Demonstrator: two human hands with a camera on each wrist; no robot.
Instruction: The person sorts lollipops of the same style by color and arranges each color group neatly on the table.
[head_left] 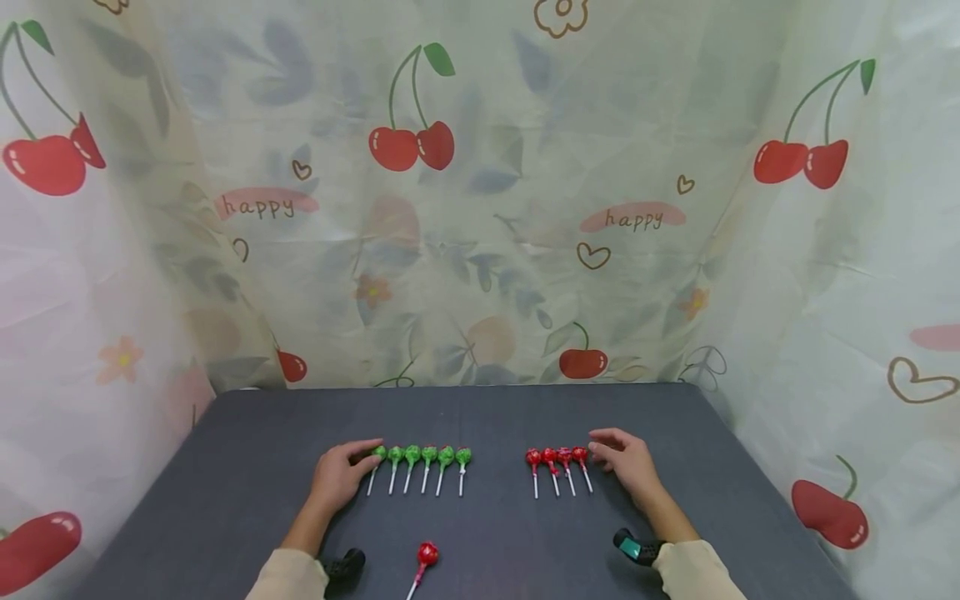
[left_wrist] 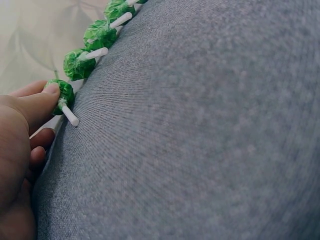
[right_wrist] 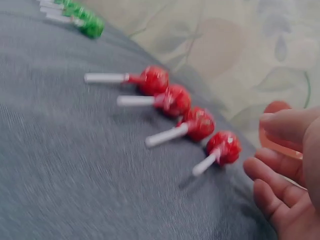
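Note:
My left hand (head_left: 339,477) pinches the wrapped head of the leftmost green lollipop (left_wrist: 64,96) between thumb and fingers. That lollipop is at the end of a row of several green lollipops (head_left: 429,454), their white sticks pointing toward me. To the right lies a shorter row of red lollipops (head_left: 549,457). My right hand (head_left: 628,463) is just beyond the rightmost red lollipop (right_wrist: 224,148), with loosely bent fingers and nothing between them. In the right wrist view a gap shows between the fingertips and that candy.
A single red lollipop (head_left: 427,553) lies apart near the front of the dark grey table (head_left: 495,517). A curtain (head_left: 480,275) printed with cherries hangs behind the table and along both sides. Dark straps with small devices (head_left: 628,546) are on both wrists.

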